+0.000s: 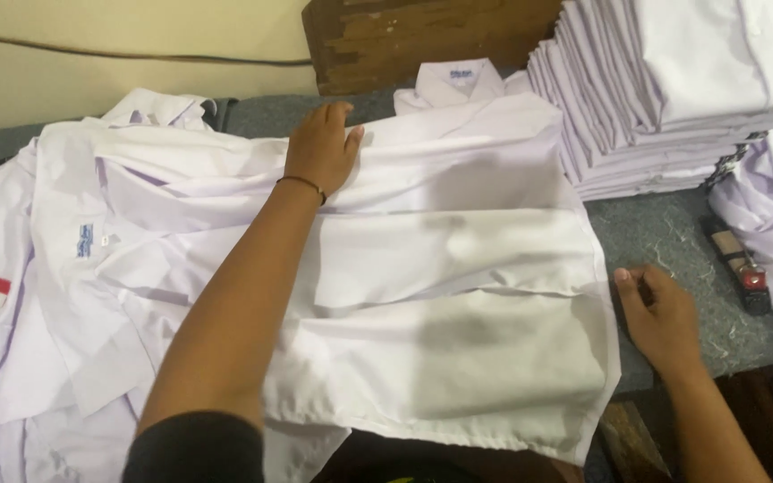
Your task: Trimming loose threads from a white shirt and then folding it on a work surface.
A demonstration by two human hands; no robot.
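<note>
White shirt (440,295) spread flat on grey table (673,237), left of tall folded stack (673,80). Left hand (319,148) open, palm down near shirt's collar, pinning cloth; right hand (664,317) loosely curled, pinching shirt's right edge, likely keeping it taut.

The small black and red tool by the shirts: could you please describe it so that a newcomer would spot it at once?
Start at the tall stack of folded white shirts in the upper right. Just below it, on the grey table, lies the small tool, beyond the right hand. It is the only dark thing there: black with a red end, among all-white cloth.
</note>
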